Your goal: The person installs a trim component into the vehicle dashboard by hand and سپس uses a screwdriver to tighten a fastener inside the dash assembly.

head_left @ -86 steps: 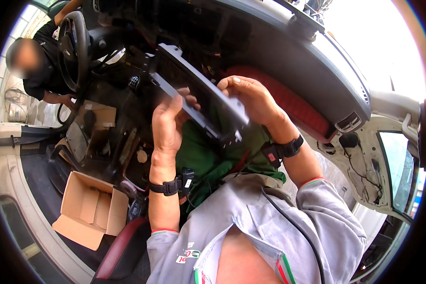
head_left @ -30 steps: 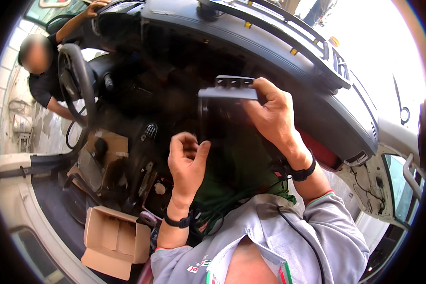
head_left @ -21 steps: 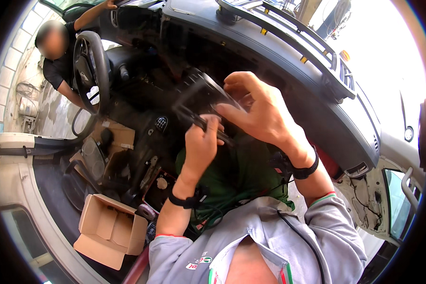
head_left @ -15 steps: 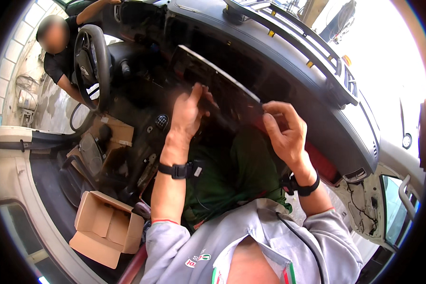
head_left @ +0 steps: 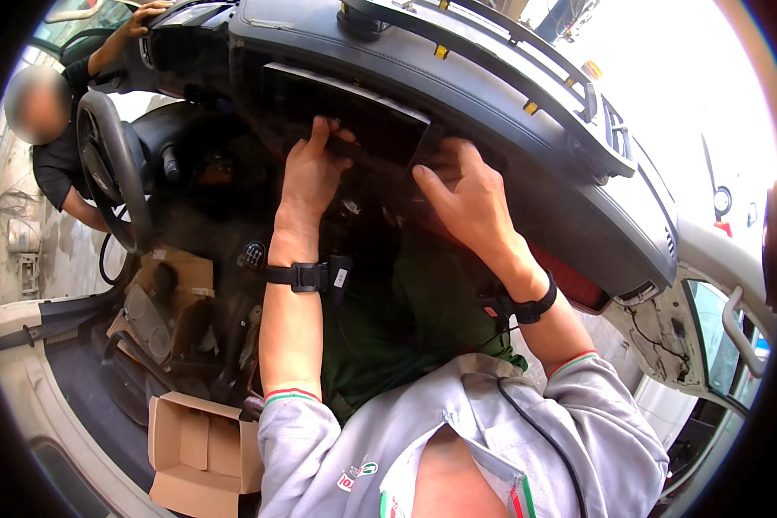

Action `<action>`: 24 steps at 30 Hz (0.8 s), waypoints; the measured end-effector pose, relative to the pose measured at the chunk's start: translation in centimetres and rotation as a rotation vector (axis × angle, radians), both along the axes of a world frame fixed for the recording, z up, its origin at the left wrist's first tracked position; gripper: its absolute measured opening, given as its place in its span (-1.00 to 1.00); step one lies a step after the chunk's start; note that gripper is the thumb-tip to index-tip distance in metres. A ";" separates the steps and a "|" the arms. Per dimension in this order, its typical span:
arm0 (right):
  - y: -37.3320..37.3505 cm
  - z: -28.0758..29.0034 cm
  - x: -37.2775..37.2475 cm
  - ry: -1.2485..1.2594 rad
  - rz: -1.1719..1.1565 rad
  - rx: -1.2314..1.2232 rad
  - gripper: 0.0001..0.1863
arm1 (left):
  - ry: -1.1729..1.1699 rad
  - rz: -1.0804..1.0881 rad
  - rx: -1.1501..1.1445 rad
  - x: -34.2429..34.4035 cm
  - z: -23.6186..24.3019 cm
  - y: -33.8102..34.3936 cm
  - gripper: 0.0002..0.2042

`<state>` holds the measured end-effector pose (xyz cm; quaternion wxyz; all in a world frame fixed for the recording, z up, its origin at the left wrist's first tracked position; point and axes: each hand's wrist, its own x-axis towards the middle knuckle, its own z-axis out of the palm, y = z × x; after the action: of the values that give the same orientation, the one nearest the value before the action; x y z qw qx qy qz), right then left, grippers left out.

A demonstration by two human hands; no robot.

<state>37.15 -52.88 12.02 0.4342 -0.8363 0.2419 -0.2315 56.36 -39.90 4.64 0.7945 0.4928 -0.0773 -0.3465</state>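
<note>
A flat dark screen panel (head_left: 367, 108) with a pale upper edge stands against the dark dashboard (head_left: 483, 108) in front of me. My left hand (head_left: 312, 171) is raised at the panel's lower left part, thumb up and fingers apart, half bent. Its fingertips overlap the dark face; whether they press on it is hard to see. At the panel's right end, my right hand (head_left: 468, 186) closes thumb and fingers about the edge. Its fingertips are partly lost in shadow. Each wrist wears a black strap with a small device.
A co-worker in a dark shirt (head_left: 56, 177) leans in beyond the steering wheel (head_left: 108, 168) at the left. An open cardboard box (head_left: 200, 445) lies beside me at lower left. The gear lever knob (head_left: 252, 254) is left of my left forearm. A black rail (head_left: 492, 52) runs along the dashboard top.
The screen panel has moved closer to the dashboard, and both hands have gone up and forward with it. My view has shifted, so the cab appears farther left.
</note>
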 end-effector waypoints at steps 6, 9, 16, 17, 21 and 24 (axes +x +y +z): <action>-0.1 -1.1 0.5 0.000 -0.063 -0.041 -0.63 | -0.223 -0.029 0.202 0.1 -0.8 -0.1 -0.50; 0.0 -1.9 0.5 0.003 -0.101 -0.123 -0.69 | -0.165 -0.021 0.200 0.2 -0.8 0.0 -0.50; 0.1 -4.5 1.5 -0.022 -0.212 -0.214 -0.65 | -0.102 0.031 0.249 0.1 -0.7 -0.3 -0.46; 0.1 -4.7 1.6 -0.009 -0.216 -0.190 -0.64 | -0.110 0.034 0.266 0.2 -0.6 -0.4 -0.46; -0.1 -4.7 1.7 -0.056 -0.227 -0.135 -0.61 | -0.102 0.052 0.365 -0.1 0.6 -1.3 -0.50; -0.2 -5.0 2.0 -0.048 -0.247 -0.064 -0.63 | -0.153 0.083 0.333 -0.7 1.5 -1.8 -0.50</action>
<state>39.12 -53.04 7.05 0.3811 -0.8078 0.3251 -0.3108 55.69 -41.65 6.10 0.7071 0.6454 -0.0589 -0.2830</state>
